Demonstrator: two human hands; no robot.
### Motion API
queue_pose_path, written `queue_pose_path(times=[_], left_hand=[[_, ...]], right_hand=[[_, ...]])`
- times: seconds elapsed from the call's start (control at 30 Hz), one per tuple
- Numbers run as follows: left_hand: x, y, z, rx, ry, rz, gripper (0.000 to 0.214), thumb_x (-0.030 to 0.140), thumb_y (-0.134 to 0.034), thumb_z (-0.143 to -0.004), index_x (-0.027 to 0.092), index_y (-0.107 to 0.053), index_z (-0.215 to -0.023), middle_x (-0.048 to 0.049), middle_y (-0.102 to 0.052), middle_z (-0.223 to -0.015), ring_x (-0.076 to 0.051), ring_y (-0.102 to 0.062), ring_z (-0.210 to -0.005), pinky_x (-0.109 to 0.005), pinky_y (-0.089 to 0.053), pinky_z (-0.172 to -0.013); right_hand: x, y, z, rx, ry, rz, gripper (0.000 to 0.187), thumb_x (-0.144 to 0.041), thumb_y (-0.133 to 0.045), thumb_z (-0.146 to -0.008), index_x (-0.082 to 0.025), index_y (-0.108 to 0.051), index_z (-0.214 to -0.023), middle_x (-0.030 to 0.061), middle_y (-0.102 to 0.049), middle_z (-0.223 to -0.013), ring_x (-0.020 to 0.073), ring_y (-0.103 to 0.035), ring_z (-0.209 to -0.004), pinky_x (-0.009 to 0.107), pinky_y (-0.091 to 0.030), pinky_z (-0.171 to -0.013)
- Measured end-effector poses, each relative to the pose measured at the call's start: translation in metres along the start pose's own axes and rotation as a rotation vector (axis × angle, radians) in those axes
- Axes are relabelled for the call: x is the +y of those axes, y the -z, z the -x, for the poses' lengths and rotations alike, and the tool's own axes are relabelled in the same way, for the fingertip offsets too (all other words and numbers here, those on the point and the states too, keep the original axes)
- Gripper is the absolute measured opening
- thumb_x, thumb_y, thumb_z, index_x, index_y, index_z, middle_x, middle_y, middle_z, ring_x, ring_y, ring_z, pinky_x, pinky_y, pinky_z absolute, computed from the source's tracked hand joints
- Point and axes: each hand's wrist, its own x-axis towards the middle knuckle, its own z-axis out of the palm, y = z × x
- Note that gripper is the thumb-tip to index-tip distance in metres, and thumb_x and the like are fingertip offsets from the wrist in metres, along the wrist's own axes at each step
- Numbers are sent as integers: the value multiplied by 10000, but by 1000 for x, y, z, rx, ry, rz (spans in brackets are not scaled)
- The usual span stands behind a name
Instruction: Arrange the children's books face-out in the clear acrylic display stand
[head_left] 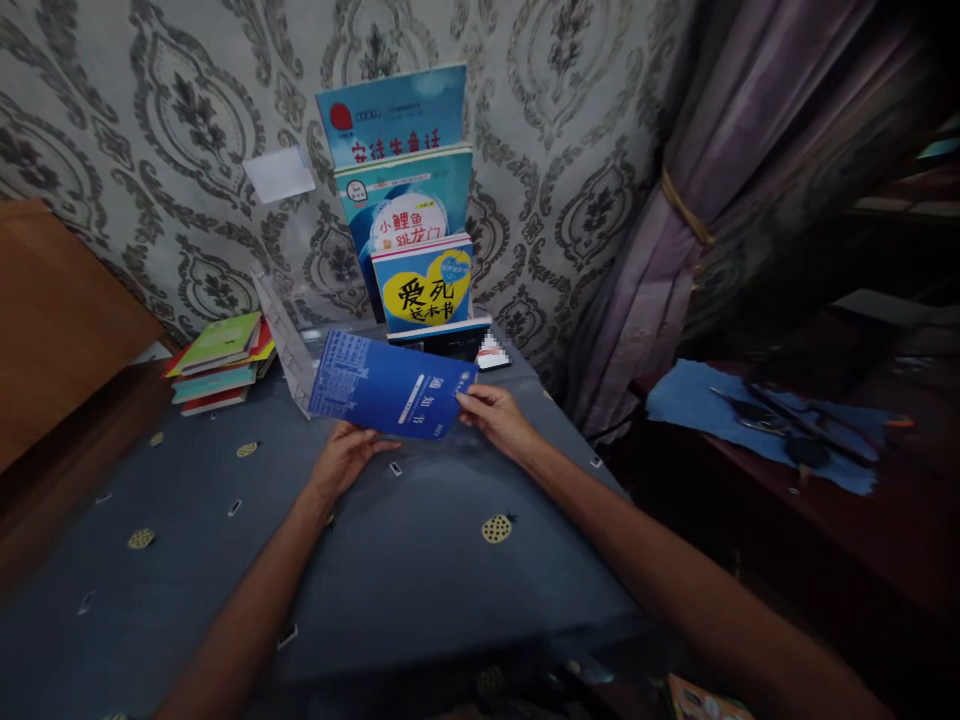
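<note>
A dark blue booklet [394,388] with white Chinese lettering is held tilted above the table, its printed cover facing me. At its right end, my right hand [499,415] pinches the edge between thumb and fingers. My left hand [346,462] is at the lower left edge, fingers closed against the booklet and partly hidden by it. Just behind stands a row of upright picture books, with a yellow-and-blue book [424,290] in front, a teal book [405,195] behind it and a taller blue book [397,110] at the back.
A clear plastic panel [285,340] stands left of the upright books. Farther left lies a stack of colourful books [221,360] beside a brown wooden board [60,320]. A blue cloth [772,425] with tools lies on a dark surface at right, near a tied purple curtain [652,230].
</note>
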Motion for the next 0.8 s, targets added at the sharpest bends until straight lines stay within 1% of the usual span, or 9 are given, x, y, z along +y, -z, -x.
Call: queue_pose_path(times=[0.07,0.17,0.33,0.37,0.43,0.53,0.6,0.73,0.8], left_hand=[[1,10,-2,30,57,-20,189,258,-795,-660,188,-685,-797,-19,-758,-795,-245,-736,-804,-439,-615,-813],[7,19,-3,79,102,-39,204,288,-792,-688,187,-713,-847,-15,-757,-777,-210,-733,-767,-346,-605,-771],[14,10,9,-192,332,-43,522,600,-784,-718,151,-753,-983,-72,-775,-863,-197,-730,-752,-283,-582,-699],[14,6,13,-232,380,-74,536,605,-803,-699,151,-756,-981,-72,-776,-859,-200,-732,-751,-283,-580,-700],[14,-1,19,-298,482,-178,476,497,-865,-676,153,-756,-986,-69,-780,-871,-203,-739,-770,-286,-577,-732],[14,-10,21,-361,592,-297,435,372,-890,-675,138,-749,-1012,-88,-784,-916,-206,-742,-772,-305,-581,-757],[14,-13,18,-308,537,-292,464,388,-895,-665,130,-742,-1018,-96,-784,-932,-193,-736,-740,-296,-584,-734],[15,-12,7,-70,302,-216,514,420,-901,-641,153,-726,-1044,-74,-785,-935,-180,-725,-709,-291,-592,-705],[14,-11,4,23,199,-193,510,428,-885,-658,162,-722,-1062,-69,-785,-943,-188,-728,-729,-304,-595,-723]], right_hand=[[-10,7,-2,17,27,2,373,-506,-890,-608,-209,-678,-684,-59,-575,-607,81,-479,-536,238,-383,-548],[-24,16,-1,-42,-38,57,363,-495,-871,-634,-208,-656,-682,-59,-541,-587,87,-444,-519,244,-357,-526],[-29,10,11,-267,-153,227,325,-471,-840,-683,-187,-682,-690,-29,-579,-613,94,-466,-538,245,-344,-516],[-27,7,13,-304,-159,262,323,-474,-830,-700,-184,-689,-697,-22,-592,-624,98,-482,-552,245,-359,-526],[-25,3,14,-350,-164,320,331,-486,-822,-715,-179,-698,-700,-11,-614,-639,107,-510,-576,246,-384,-543],[-21,2,13,-338,-168,319,362,-523,-820,-712,-176,-721,-746,-3,-649,-677,115,-546,-602,245,-414,-561],[-18,4,10,-297,-172,245,399,-557,-811,-714,-173,-727,-785,-6,-656,-686,109,-550,-592,238,-413,-550],[-17,8,6,-230,-172,37,450,-605,-805,-705,-172,-708,-783,8,-659,-674,105,-563,-577,222,-374,-492],[-16,8,5,-212,-148,17,435,-588,-823,-692,-185,-721,-824,28,-695,-737,115,-601,-613,218,-375,-485]])
